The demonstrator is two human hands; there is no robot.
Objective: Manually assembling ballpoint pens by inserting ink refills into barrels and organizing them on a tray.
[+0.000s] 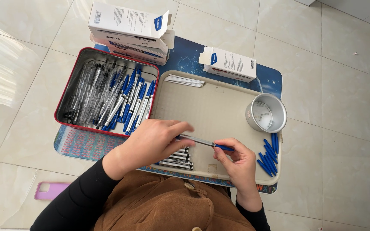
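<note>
My left hand (150,141) and my right hand (235,160) hold one pen (200,141) between them over a beige tray (219,107). The left fingers pinch the silver barrel end; the right fingers grip the blue end. Under my left hand lies a row of several silver pen barrels (174,159) on the tray. Several blue pen parts (268,155) lie on the tray's right side, beside my right hand.
A red-rimmed metal tin (65,92) full of blue and clear pens sits at left. A small metal bowl (266,112) stands on the tray's right. White refills (185,80), two white boxes (127,28) (230,63), a pink phone (50,190) on the tiled floor.
</note>
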